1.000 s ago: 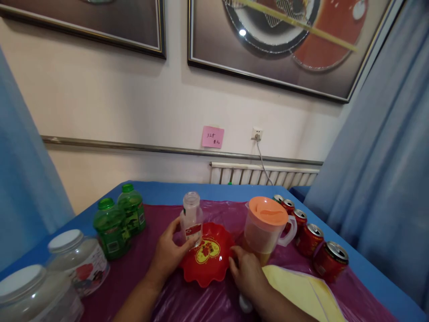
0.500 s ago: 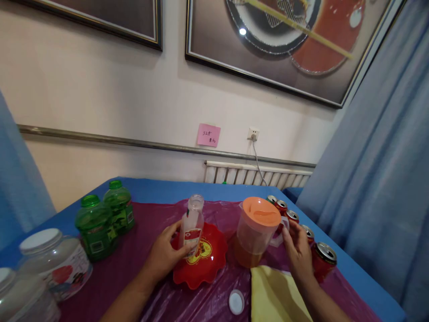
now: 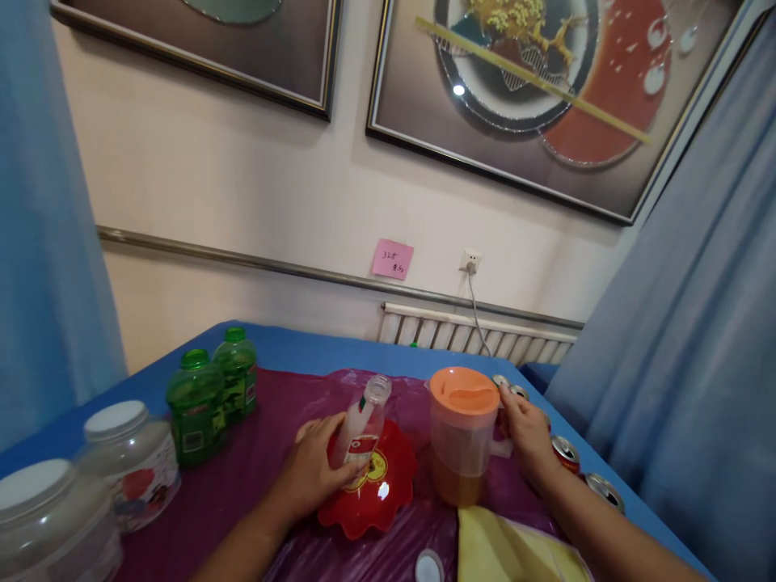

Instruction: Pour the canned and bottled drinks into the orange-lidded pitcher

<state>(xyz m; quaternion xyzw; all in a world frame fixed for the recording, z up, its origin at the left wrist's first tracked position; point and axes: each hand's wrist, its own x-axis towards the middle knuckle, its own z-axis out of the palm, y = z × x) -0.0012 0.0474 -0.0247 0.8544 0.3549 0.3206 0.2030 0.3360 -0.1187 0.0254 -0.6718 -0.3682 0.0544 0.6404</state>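
Head view: left hand curled round clear bottle, bottle tilted over red dish. Right hand partly closed at handle of orange-lidded pitcher, right of dish; firm grip, cannot tell. Yellow cloth and white cap near side. Green bottles left, cans right.

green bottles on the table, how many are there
2. The first green bottle stands just beyond a white-lidded jar. The second green bottle stands just beyond that, nearer the wall, partly overlapped by the first.
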